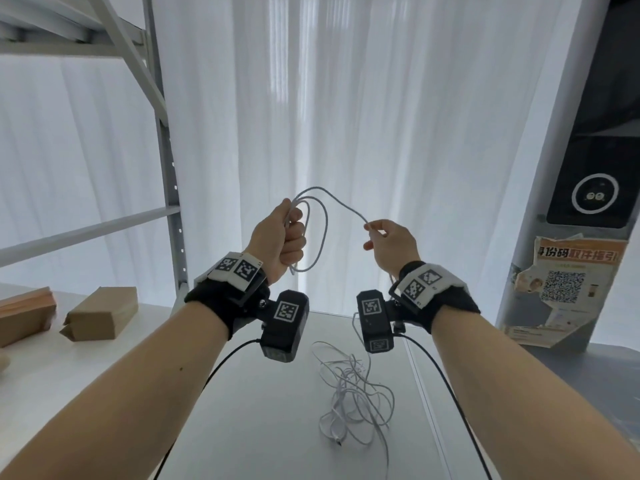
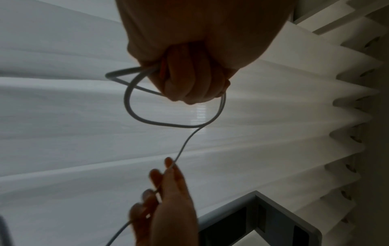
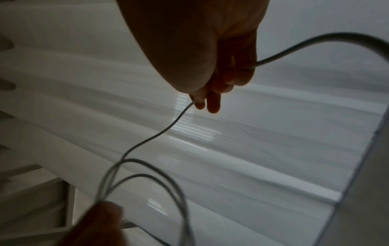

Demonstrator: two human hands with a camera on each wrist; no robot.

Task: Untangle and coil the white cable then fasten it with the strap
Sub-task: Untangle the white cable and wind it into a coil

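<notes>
Both hands are raised in front of the curtain. My left hand (image 1: 282, 233) is curled into a fist round a few loops of the white cable (image 1: 320, 220), seen close in the left wrist view as a coil (image 2: 147, 119) under the fist (image 2: 189, 83). A free span arcs from the coil to my right hand (image 1: 384, 239), which pinches it between thumb and fingertips (image 3: 202, 99). From there the cable drops to a tangled heap (image 1: 353, 393) on the white table (image 1: 242, 410). No strap shows in any view.
Brown cardboard boxes (image 1: 100, 317) lie at the left of the table, under a grey metal shelf frame (image 1: 169, 188). A grey pillar with a black panel and a torn poster (image 1: 568, 289) stands at the right. Black wrist-camera leads (image 1: 446, 382) trail over the table.
</notes>
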